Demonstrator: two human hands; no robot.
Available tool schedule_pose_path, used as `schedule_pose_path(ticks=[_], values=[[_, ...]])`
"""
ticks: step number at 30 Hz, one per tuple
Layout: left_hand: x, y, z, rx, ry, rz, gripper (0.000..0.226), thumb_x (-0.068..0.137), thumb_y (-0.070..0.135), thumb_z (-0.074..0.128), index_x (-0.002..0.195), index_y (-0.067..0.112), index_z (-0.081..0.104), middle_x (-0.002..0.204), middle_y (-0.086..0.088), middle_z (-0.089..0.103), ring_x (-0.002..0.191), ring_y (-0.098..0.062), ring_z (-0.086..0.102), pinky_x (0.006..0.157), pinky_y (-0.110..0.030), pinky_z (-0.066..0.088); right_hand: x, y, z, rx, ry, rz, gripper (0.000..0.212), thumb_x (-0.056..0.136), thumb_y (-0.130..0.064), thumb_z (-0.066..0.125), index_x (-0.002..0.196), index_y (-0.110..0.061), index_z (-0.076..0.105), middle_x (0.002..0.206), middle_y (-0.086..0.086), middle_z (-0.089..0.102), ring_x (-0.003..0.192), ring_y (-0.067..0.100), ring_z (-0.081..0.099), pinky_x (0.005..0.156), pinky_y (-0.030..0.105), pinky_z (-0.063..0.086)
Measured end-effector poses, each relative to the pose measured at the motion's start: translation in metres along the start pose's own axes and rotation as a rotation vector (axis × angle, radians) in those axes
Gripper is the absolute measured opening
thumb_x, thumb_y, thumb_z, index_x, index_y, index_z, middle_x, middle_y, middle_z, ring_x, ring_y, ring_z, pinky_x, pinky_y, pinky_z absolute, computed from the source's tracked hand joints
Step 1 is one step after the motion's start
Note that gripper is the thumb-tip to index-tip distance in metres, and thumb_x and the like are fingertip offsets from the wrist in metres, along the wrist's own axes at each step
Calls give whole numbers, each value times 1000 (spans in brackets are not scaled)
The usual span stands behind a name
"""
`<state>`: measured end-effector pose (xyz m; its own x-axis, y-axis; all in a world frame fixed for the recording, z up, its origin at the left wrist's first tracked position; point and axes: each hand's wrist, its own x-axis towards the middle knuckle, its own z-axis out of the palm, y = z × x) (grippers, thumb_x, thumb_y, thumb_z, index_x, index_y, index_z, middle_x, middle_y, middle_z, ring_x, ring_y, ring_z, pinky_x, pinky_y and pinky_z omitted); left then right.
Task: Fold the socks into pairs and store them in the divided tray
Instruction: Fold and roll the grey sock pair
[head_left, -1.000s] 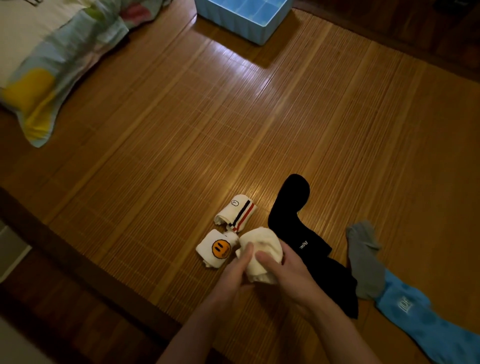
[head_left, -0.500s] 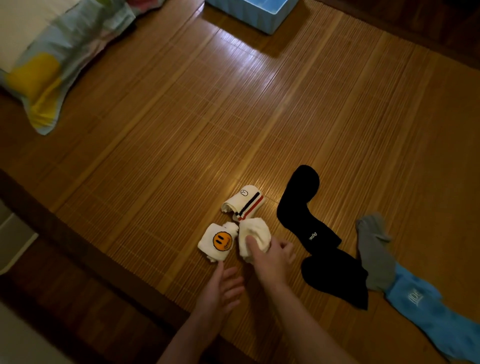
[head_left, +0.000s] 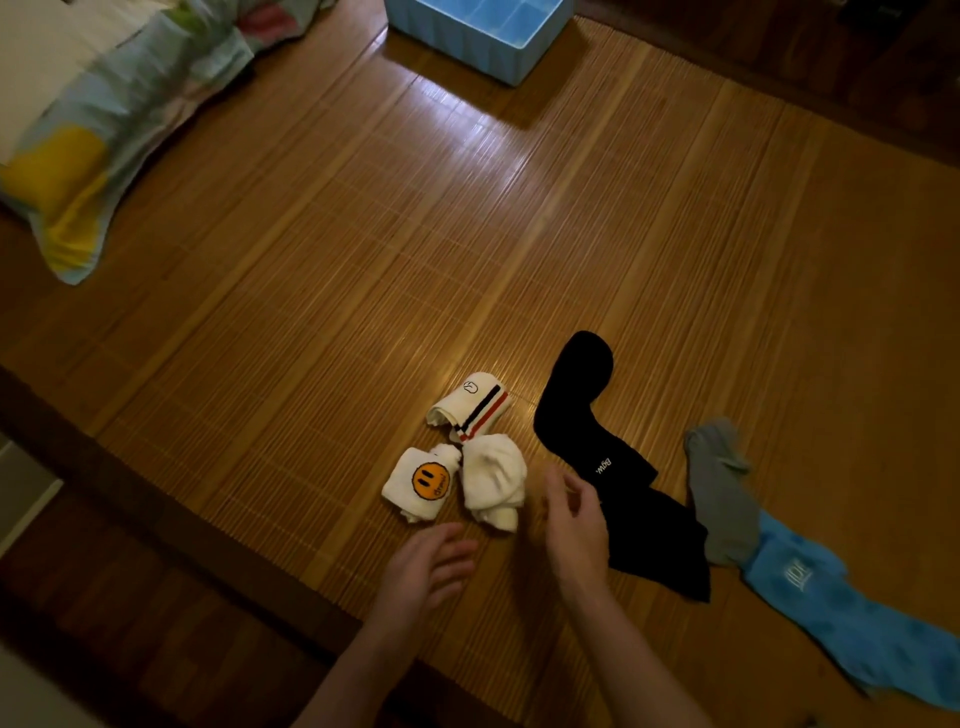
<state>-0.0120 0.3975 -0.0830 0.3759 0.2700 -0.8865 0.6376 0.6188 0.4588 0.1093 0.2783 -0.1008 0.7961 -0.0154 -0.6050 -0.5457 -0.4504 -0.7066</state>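
Three folded white sock bundles lie together on the bamboo mat: a plain one (head_left: 492, 480), one with an orange smiley face (head_left: 422, 482), and one with dark and red stripes (head_left: 470, 400). To their right lie unfolded black socks (head_left: 597, 447), a grey sock (head_left: 722, 493) and a blue sock (head_left: 841, 618). The light blue divided tray (head_left: 483, 31) stands far off at the top edge. My right hand (head_left: 574, 519) hovers open just right of the plain bundle, beside the black socks. My left hand (head_left: 426, 569) is open below the bundles. Neither hand holds anything.
A colourful pillow (head_left: 88, 119) lies at the upper left. The bamboo mat (head_left: 363, 234) stretches between the socks and the tray. Its dark front edge (head_left: 171, 499) runs diagonally at the lower left, with dark wooden floor beyond.
Both hands were shaping the plain white bundle; the right hand then set it down beside the smiley bundle and let go. Both hands are now drawn back and open.
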Motion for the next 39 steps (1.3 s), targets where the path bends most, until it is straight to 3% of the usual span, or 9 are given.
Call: schedule_pose_path(ticks=[3, 9, 17, 25, 29, 31, 34, 36, 39], values=[[-6, 1, 17, 73, 6, 94, 26, 107, 23, 45, 117, 17, 68, 100, -2, 80, 98, -20, 75, 89, -36, 57, 2, 13, -32, -6, -7, -13, 27, 100, -43, 55, 120, -27, 62, 113, -3, 66, 101, 13, 64, 80, 29, 53], [-4, 5, 62, 128, -61, 191, 23, 104, 8, 48, 109, 14, 70, 99, -9, 79, 85, -18, 74, 79, -31, 56, 17, 37, -116, -108, -24, -92, 17, 100, -17, 60, 115, -24, 66, 104, -12, 66, 91, -3, 60, 66, 11, 47], [3, -9, 140, 352, -142, 135, 28, 109, 15, 41, 109, 12, 69, 94, -9, 78, 78, -18, 69, 69, -27, 54, 29, 84, -226, -199, 77, -30, 27, 89, -3, 71, 115, -10, 66, 110, 7, 65, 101, 20, 63, 91, 32, 52], [-15, -50, 197, 599, -217, 108, 26, 108, 23, 43, 114, 19, 68, 105, -7, 77, 97, -27, 74, 89, -43, 58, 4, 159, -319, -342, 225, 378, 43, 86, -16, 76, 125, -17, 56, 127, 8, 48, 120, 27, 51, 99, 39, 47], [-19, -74, 220, 658, -247, 53, 25, 108, 22, 44, 113, 18, 68, 104, -8, 77, 96, -26, 74, 78, -34, 57, -9, 184, -330, -442, 107, 413, 61, 77, -25, 82, 127, -29, 47, 129, 3, 36, 123, 26, 43, 102, 41, 46], [-22, -83, 228, 669, -265, 31, 24, 107, 20, 44, 114, 14, 67, 105, -12, 76, 96, -28, 73, 77, -33, 57, -13, 195, -330, -512, 89, 357, 64, 74, -20, 84, 123, -33, 44, 127, -2, 35, 120, 21, 42, 98, 37, 47], [-31, -96, 238, 712, -290, 25, 24, 107, 19, 43, 115, 14, 66, 104, -11, 76, 91, -23, 73, 70, -27, 56, -11, 209, -334, -520, 91, 271, 25, 86, -12, 73, 96, -26, 54, 104, -5, 57, 89, 9, 54, 80, 31, 54], [-35, -101, 245, 746, -285, 35, 25, 107, 19, 43, 115, 14, 66, 104, -10, 75, 94, -24, 73, 75, -30, 57, -5, 209, -340, -386, 54, 305, 20, 93, -9, 65, 78, -21, 59, 84, -3, 63, 78, 12, 58, 71, 30, 52], [-41, -104, 256, 746, -263, 38, 24, 108, 21, 43, 113, 16, 67, 103, -8, 76, 96, -26, 73, 78, -33, 57, 7, 196, -348, -135, 86, 262, 18, 96, -8, 63, 82, -19, 64, 86, -3, 65, 81, 8, 59, 66, 16, 42]])
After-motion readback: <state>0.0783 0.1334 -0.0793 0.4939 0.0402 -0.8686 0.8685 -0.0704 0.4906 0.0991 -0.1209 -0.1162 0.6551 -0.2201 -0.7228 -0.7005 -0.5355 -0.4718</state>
